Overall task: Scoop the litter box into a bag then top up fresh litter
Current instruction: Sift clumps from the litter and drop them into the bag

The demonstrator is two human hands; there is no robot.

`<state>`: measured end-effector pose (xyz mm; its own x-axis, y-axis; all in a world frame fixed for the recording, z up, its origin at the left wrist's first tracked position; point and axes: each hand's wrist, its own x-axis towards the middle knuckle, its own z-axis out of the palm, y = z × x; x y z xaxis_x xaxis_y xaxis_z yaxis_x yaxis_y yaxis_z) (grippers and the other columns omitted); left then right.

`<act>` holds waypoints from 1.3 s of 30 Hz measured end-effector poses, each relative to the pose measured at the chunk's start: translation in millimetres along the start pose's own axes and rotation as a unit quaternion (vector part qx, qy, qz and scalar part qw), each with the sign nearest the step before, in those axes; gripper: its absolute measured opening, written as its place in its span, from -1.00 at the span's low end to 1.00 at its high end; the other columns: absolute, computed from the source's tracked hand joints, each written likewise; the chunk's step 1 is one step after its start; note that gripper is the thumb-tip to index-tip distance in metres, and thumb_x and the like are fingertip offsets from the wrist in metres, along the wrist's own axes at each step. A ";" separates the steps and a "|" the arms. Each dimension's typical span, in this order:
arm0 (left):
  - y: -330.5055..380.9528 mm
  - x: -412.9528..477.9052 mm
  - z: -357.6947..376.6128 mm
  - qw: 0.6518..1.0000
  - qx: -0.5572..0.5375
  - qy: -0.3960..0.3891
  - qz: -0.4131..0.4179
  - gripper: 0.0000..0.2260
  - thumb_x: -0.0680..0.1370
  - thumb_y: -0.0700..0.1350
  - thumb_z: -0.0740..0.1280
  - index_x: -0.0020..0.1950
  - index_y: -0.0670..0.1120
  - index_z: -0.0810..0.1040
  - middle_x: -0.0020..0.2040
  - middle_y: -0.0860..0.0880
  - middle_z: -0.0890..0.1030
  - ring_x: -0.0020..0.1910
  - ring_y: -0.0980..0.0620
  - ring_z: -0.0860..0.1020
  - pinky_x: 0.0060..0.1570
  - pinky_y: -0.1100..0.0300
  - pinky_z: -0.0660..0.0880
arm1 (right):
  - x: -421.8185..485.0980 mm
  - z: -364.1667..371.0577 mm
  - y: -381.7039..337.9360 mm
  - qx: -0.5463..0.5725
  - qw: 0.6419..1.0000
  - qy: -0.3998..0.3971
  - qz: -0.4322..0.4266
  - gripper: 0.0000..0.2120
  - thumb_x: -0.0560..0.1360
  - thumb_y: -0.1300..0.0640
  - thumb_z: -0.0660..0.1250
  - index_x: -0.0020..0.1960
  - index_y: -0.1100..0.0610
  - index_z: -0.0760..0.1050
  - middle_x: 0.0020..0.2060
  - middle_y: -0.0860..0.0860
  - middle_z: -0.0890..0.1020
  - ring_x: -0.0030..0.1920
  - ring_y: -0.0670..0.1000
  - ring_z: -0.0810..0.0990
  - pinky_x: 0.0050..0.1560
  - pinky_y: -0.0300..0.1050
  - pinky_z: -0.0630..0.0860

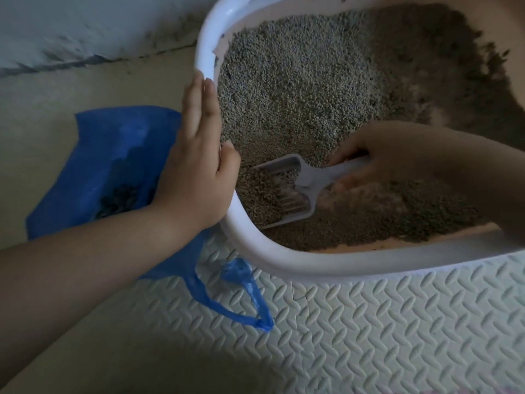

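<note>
We see an embossed white foam mat [397,322] covering the near floor. On it sits the white litter box [284,260], with its left end reaching past the mat over bare floor. The box is filled with grey granular litter [298,81], darker and banked up against the far right wall; a strip of bare pan bottom shows along the near wall.

Just left of the box lies an open blue plastic bag [113,155] with a dark heap of scooped litter [122,200] inside, and its handles trail onto the mat.

The left hand [196,166] lies flat against the box's left rim, fingers straight and together, thumb hooked over the rim to the inside; the forearm crosses over the bag. The right hand [377,155] reaches in from the right, its fingers curled round the handle of a white slotted litter scoop [287,189]. The scoop's blade rests in the litter near the near-left corner, carrying some granules.
</note>
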<state>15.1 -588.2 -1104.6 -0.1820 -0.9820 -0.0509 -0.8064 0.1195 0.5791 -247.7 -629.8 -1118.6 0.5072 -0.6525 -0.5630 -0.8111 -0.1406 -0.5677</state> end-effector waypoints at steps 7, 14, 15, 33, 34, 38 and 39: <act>-1.4 -0.1 0.3 1.000 0.005 0.003 0.002 -0.43 0.60 -0.10 0.00 0.58 -0.10 -0.14 0.58 0.03 -0.22 0.52 0.18 -0.12 0.20 0.65 -0.08 | -14.6 2.6 3.7 0.054 0.996 0.063 0.017 -0.84 0.38 -0.03 0.47 -0.05 -0.19 0.64 -0.34 -0.16 0.66 -0.37 -0.19 0.55 -0.27 -0.25 0.42; -2.6 -0.4 0.8 1.000 0.017 0.007 0.000 -0.44 0.63 -0.14 0.03 0.58 -0.11 -0.14 0.58 0.02 -0.21 0.54 0.11 -0.11 0.21 0.61 -0.09 | -72.8 -6.2 -2.5 0.084 0.969 0.221 0.071 -0.90 0.39 -0.03 0.45 -0.14 -0.23 0.59 -0.35 0.09 0.65 -0.36 0.19 0.56 -0.35 -0.08 0.48; -2.8 0.1 0.8 1.000 0.020 0.007 0.003 -0.44 0.63 -0.14 0.03 0.58 -0.12 -0.14 0.58 0.01 -0.21 0.54 0.10 -0.11 0.27 0.51 -0.06 | -80.2 -3.4 -4.8 0.099 0.961 0.246 0.077 -0.89 0.40 -0.03 0.45 -0.16 -0.25 0.57 -0.34 0.11 0.65 -0.38 0.20 0.54 -0.40 -0.16 0.45; 0.3 1.7 -1.5 0.999 0.050 -0.009 0.011 -0.42 0.62 -0.12 0.07 0.57 -0.17 -0.13 0.57 -0.04 -0.22 0.55 -0.02 -0.13 0.47 0.03 0.13 | -125.1 51.7 -41.0 0.179 0.884 0.414 0.126 -0.83 0.37 -0.08 0.42 -0.16 -0.35 0.51 -0.29 -0.18 0.66 -0.23 -0.11 0.59 -0.13 0.06 0.55; 0.4 1.8 -1.7 0.999 0.051 -0.009 0.010 -0.42 0.62 -0.12 0.07 0.57 -0.17 -0.12 0.57 -0.04 -0.22 0.55 -0.03 -0.12 0.47 0.02 0.14 | -124.3 51.5 -42.0 0.177 0.884 0.414 0.126 -0.83 0.37 -0.08 0.42 -0.16 -0.36 0.51 -0.30 -0.17 0.66 -0.23 -0.11 0.59 -0.14 0.07 0.55; 0.3 2.1 -1.7 0.998 0.058 -0.006 0.009 -0.42 0.62 -0.11 0.07 0.57 -0.17 -0.11 0.58 -0.06 -0.20 0.55 -0.05 -0.09 0.46 0.00 0.16 | -122.3 51.9 -41.4 0.175 0.884 0.415 0.127 -0.85 0.37 -0.08 0.43 -0.13 -0.32 0.54 -0.28 -0.17 0.67 -0.23 -0.15 0.59 -0.14 0.04 0.55; 0.0 1.9 -1.5 0.998 0.057 -0.006 0.010 -0.42 0.62 -0.11 0.07 0.57 -0.17 -0.11 0.58 -0.06 -0.20 0.55 -0.05 -0.09 0.46 -0.01 0.17 | -122.5 52.3 -41.7 0.171 0.885 0.415 0.126 -0.85 0.37 -0.07 0.43 -0.13 -0.32 0.54 -0.28 -0.16 0.67 -0.24 -0.14 0.59 -0.15 0.03 0.54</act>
<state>15.6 -590.4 -1103.5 -0.2044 -0.9775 -0.0514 -0.8614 0.1547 0.4837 -260.8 -505.1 -1057.4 -0.1819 -0.9727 -0.1439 -0.6599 0.2293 -0.7155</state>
